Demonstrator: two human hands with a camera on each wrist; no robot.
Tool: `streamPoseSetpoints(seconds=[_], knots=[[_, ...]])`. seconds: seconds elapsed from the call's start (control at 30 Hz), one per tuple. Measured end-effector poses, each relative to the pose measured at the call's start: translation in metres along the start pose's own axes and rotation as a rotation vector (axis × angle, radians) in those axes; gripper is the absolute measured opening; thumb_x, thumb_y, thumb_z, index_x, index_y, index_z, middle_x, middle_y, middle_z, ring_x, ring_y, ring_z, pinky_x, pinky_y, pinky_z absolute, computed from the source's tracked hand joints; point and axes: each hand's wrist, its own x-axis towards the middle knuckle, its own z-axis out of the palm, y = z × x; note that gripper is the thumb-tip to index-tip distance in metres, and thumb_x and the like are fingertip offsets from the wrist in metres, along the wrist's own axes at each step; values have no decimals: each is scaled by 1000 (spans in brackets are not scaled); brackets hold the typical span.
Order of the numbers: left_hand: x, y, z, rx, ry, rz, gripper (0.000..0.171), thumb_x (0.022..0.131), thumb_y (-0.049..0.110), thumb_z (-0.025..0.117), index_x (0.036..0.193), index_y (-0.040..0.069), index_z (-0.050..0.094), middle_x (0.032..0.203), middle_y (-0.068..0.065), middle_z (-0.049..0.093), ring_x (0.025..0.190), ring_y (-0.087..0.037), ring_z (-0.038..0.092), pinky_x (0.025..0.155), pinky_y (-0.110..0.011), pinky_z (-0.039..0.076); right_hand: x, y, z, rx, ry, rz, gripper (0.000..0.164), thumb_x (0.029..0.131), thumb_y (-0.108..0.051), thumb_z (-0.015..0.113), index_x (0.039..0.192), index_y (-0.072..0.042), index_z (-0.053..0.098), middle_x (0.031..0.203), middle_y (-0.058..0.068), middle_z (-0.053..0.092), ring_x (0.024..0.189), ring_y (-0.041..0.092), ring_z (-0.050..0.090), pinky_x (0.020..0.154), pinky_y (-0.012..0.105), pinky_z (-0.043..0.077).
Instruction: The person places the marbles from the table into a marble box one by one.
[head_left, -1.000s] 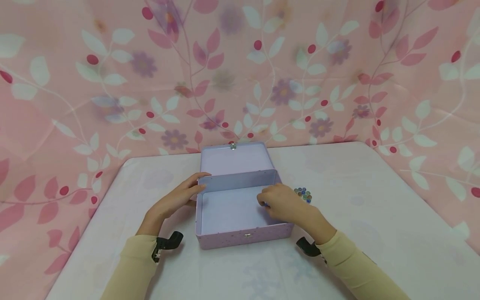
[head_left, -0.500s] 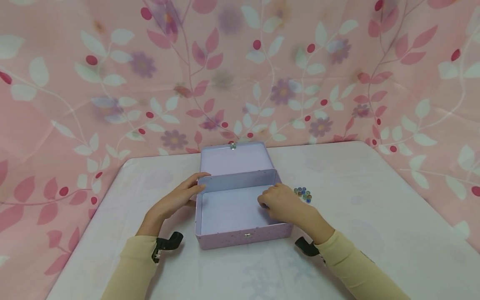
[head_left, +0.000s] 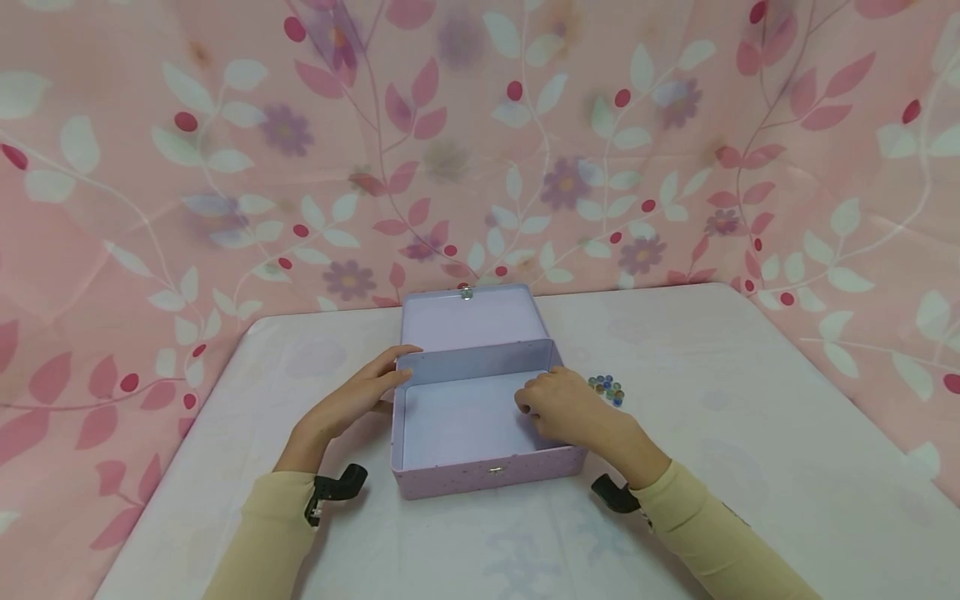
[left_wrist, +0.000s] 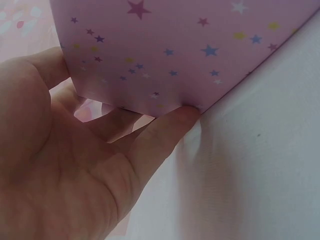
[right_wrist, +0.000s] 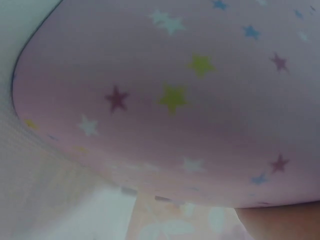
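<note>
A lilac hinged box [head_left: 450, 482] stands in the middle of the table, its lid [head_left: 472, 318] tipped back behind it. My left hand [head_left: 356, 392] holds the box at its back left corner, the thumb over the rim. In the left wrist view its fingers [left_wrist: 170, 130] press the star-printed side wall low down. My right hand [head_left: 564, 407] reaches over the right wall into the box with curled fingers, which now hide the blue marble glimpsed there earlier. The right wrist view is filled by the box's star-printed outside [right_wrist: 150, 100], with a little skin at the lower right.
Several glass marbles [head_left: 607, 387] in blue, green and amber lie in a cluster on the white-covered table [head_left: 690, 392], just right of the box. A pink floral cloth [head_left: 480, 167] hangs behind the table. Black camera mounts [head_left: 617, 493] jut from both wrists.
Blue showed between my right fingers a second ago and now is hidden. Both hands and the box have hardly moved.
</note>
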Motion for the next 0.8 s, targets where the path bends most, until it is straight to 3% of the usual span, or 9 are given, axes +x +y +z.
streamPoseSetpoints(seconds=[0.2,0.4,0.8], knots=[[0,0,1,3,-2,1,46,105,43,45,149,35,36,157,-3,33,145,-38,34,104,-56,48,0,2,-3,109,-16,12,6,85,-10,72,88,-15,72,84,-4,72,78,14,67,75,35,52],[0,0,0,5,3,2,46,105,42,45,149,34,36,158,-3,33,145,-39,33,104,-57,48,0,6,-12,248,-56,62,10,91,-10,65,98,-13,72,93,-4,72,82,10,64,74,30,54],[0,0,1,17,13,-12,44,105,44,45,148,36,37,161,-4,24,148,-39,27,104,-57,48,-6,16,-32,268,47,93,13,89,-4,65,97,-11,72,92,-2,70,84,12,62,80,34,56]])
